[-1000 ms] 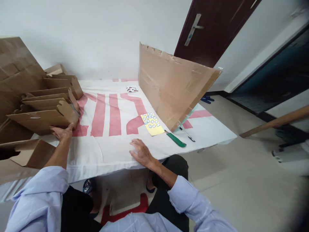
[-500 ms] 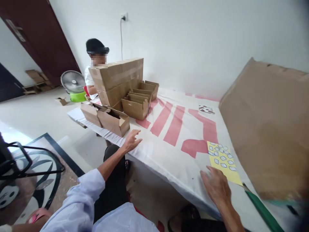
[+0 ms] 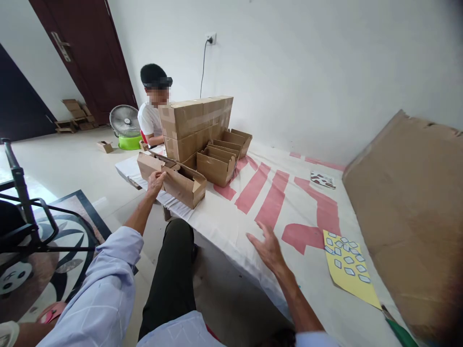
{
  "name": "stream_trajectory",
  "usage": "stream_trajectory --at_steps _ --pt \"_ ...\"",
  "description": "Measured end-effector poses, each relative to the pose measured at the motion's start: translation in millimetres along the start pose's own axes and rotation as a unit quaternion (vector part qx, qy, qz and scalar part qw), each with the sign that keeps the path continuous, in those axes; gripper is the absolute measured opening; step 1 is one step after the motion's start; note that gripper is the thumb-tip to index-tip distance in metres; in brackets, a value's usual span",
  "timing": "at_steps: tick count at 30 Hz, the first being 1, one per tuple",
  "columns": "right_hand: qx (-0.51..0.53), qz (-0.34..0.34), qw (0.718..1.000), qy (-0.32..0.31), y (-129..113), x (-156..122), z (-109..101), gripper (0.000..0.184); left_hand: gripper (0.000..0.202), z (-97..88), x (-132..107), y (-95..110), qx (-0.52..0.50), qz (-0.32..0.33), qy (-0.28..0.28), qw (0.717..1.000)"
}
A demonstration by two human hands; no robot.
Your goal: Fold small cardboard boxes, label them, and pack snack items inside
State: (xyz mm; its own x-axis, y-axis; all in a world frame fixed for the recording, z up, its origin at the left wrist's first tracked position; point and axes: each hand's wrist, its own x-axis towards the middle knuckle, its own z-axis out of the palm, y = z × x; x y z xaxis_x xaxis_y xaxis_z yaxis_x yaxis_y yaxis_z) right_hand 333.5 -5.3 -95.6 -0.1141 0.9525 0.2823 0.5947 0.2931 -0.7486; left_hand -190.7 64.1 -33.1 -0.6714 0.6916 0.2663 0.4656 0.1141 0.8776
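Note:
My left hand [image 3: 155, 182] reaches out to the near corner of a small open cardboard box [image 3: 184, 184] at the table's left edge, fingers curled on its rim. A second small box [image 3: 149, 164] lies just behind it. My right hand [image 3: 266, 246] rests flat on the white cloth [image 3: 231, 219] with red stripes, fingers spread, holding nothing. A yellow sticker sheet [image 3: 349, 267] lies to the right of that hand.
A stack of cardboard boxes [image 3: 197, 123] and open trays [image 3: 217, 166] stands at the back left, with a seated person [image 3: 154, 113] behind it. A large cardboard sheet [image 3: 412, 212] leans at right. A green-handled tool [image 3: 400, 332], a fan [image 3: 124, 120] and a metal stand [image 3: 21, 212] are around.
The view swung left from the cardboard sheet to the box stack. My left hand moved forward from the table edge onto the small box. My right hand slid left over the cloth.

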Motion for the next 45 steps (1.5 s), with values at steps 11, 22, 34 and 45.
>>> stream_trajectory --at_steps 11,22,34,45 --pt "0.243 -0.033 0.962 -0.122 -104.8 95.4 116.4 0.112 0.041 28.7 -59.0 4.6 -0.087 -0.04 -0.092 0.991" --pt "0.101 0.074 0.992 0.028 -46.3 -46.3 -37.7 0.069 0.033 35.7 -227.0 64.9 -0.151 0.159 -0.381 0.898" --pt "-0.063 -0.167 0.98 0.086 -92.7 -42.9 -92.5 0.033 0.036 55.5 -206.8 100.4 -0.133 0.295 -0.463 0.825" --pt "-0.105 -0.204 0.973 -0.016 -113.7 -14.0 -70.3 0.015 0.051 59.7 -209.4 96.0 -0.131 0.274 -0.437 0.847"
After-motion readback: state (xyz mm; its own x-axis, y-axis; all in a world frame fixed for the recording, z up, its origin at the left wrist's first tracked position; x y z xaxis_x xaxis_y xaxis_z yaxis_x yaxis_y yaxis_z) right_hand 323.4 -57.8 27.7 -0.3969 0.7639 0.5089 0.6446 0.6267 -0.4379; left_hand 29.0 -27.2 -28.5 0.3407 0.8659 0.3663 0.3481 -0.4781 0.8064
